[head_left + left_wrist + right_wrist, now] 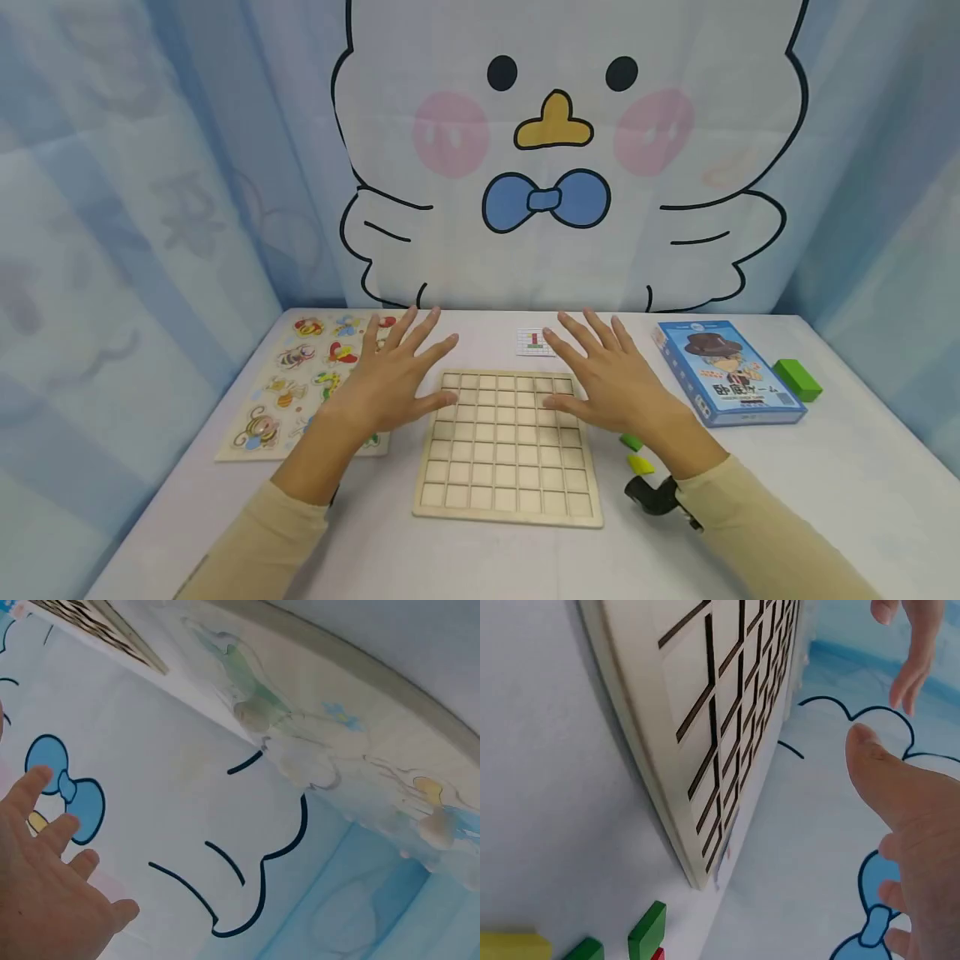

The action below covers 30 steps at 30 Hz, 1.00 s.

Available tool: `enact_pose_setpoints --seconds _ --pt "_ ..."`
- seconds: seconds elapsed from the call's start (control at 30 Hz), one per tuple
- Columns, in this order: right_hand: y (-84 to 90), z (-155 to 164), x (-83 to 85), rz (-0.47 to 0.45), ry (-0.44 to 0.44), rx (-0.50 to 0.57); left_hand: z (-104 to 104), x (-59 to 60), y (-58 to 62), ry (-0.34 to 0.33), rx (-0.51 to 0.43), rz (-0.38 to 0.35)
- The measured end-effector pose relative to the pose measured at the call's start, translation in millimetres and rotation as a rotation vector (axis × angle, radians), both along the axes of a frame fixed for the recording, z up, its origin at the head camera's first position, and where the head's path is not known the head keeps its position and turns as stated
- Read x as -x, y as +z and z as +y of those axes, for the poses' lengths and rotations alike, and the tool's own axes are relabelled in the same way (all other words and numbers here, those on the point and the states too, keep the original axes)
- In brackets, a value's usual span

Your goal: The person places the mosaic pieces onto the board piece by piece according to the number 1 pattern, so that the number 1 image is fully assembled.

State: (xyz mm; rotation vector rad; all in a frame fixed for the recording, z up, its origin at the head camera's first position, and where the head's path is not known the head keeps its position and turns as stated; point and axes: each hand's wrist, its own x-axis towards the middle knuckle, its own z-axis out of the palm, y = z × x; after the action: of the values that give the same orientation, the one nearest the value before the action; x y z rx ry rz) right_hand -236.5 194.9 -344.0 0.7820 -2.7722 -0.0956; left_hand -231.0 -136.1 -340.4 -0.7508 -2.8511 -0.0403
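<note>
- bare table (750,517) lies on both sides of my grid board (506,467).
- my left hand (397,375) and right hand (607,379) hover flat, fingers spread, holding nothing, over the board's far corners.

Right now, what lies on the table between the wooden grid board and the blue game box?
In the head view, the right hand hovers there; below it lie small green and yellow blocks on the white table.

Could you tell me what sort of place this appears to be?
Probably a staged tabletop play corner: a white cartoon-bird curtain backdrop, a pale wooden grid board, and a colourful wooden animal peg puzzle.
</note>
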Motion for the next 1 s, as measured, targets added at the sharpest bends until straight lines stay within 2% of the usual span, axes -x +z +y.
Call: enact_pose_setpoints --seconds 0.4,0.7,1.0 --pt "-7.6 38.6 -8.1 -0.060 0.046 0.092 3.1 -4.1 -10.3 -0.049 -0.040 -0.225" --pt "-10.3 62.5 -13.2 -0.181 0.049 0.247 3.7 -3.9 -11.3 -0.052 -0.034 -0.285" --pt "-17.9 80.0 -19.9 -0.271 0.072 0.353 2.7 -3.2 -11.6 -0.018 -0.004 -0.353"
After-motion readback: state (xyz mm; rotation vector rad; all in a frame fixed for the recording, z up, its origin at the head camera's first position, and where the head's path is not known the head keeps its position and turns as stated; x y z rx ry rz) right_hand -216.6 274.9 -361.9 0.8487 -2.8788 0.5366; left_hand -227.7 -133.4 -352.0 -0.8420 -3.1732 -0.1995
